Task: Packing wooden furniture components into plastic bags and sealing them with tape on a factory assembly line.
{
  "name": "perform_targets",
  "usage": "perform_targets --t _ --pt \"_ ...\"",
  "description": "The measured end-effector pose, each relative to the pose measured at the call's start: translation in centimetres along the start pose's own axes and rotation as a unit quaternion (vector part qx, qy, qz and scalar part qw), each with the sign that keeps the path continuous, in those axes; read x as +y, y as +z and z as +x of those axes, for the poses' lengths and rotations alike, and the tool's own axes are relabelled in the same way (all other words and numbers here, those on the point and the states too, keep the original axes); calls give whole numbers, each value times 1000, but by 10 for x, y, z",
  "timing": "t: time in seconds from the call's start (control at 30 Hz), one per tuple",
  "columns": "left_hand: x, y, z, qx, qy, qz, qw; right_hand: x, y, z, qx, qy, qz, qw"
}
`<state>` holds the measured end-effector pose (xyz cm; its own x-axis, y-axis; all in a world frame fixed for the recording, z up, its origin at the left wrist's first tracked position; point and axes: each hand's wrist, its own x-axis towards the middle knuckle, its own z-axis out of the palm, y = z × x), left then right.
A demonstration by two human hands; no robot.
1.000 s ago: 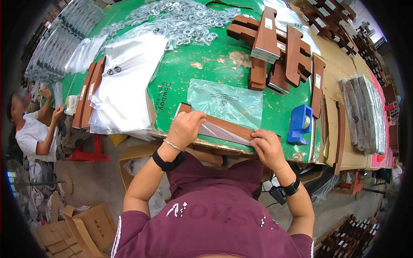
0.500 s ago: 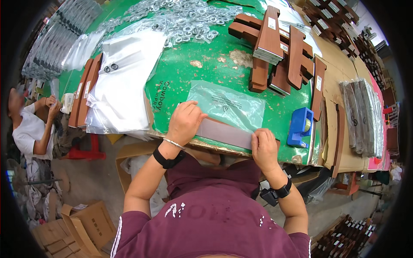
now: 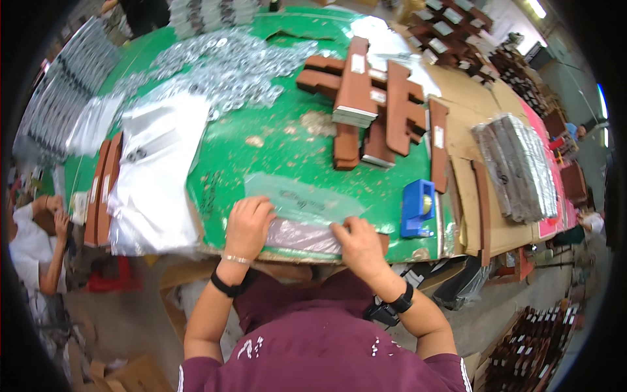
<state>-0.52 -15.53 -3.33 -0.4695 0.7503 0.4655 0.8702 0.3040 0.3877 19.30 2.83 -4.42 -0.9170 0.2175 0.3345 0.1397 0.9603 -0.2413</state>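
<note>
At the table's near edge lies a flat greyish-brown piece under clear film. The loose part of its clear plastic bag, with faint dark print, spreads over its far side. My left hand is closed at the left end, fingers bent down on the bag and the piece. My right hand pinches the bag's film near the right end, thumb and forefinger together. A reddish-brown end shows just beyond the right hand. The fingertips partly hide the film's edges.
Right of my hands stands a blue tape dispenser. Brown wooden pieces are stacked beyond it. Flat clear bags lie at left, with small bagged metal rings behind. Wrapped pieces sit on cardboard at right. Another person works far left.
The bag's loose part is now drawn nearer and lies narrower over the piece. My right hand has moved inward along it, and clear film now shows on the piece. The head view has shifted.
</note>
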Motion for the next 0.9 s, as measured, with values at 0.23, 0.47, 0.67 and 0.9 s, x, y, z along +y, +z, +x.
perform_targets --t 0.23,0.47,0.67,0.9 --pt "78 20 2 -97 90 -47 990 1 -13 -1 -48 17 -29 998" --pt "68 33 -12 -136 50 -37 989 40 -40 51 15 22 90 996" --pt "61 51 -2 -101 59 -40 992 101 -73 131 220 118 -94 964" --pt "64 50 -4 -82 55 -28 995 118 -54 163 43 325 -35 944"
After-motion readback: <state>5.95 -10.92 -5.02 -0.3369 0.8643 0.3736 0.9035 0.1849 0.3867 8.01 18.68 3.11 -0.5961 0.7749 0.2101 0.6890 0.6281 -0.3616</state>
